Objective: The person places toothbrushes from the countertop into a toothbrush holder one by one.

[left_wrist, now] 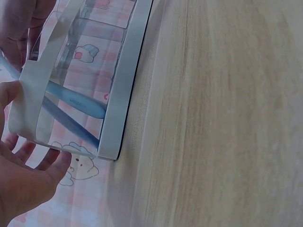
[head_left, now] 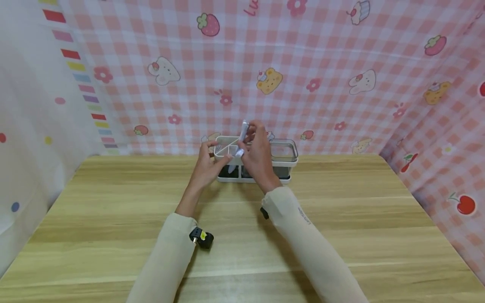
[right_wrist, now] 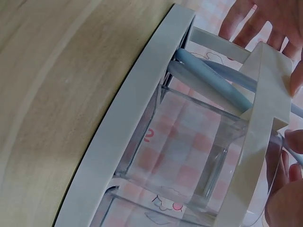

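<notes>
A white toothbrush holder (head_left: 227,180) with an open frame stands at the back of the table. My left hand (head_left: 207,166) grips its left end, the thumb on the upper rim in the left wrist view. Above that end, my right hand (head_left: 259,151) pinches the upper part of a pale toothbrush (head_left: 244,131). A light blue toothbrush handle (left_wrist: 78,100) and a grey-blue toothbrush handle (left_wrist: 71,124) slant down inside the left compartment. Which handle belongs to the pinched upper part, I cannot tell. Clear cups (right_wrist: 182,146) sit in the other compartments.
The holder rests on a wood-grain table (head_left: 242,244), close to the pink checked cloth (head_left: 242,63) behind it. A white cloth (head_left: 30,126) hangs along the left. Small black cameras (head_left: 202,238) are strapped at both wrists.
</notes>
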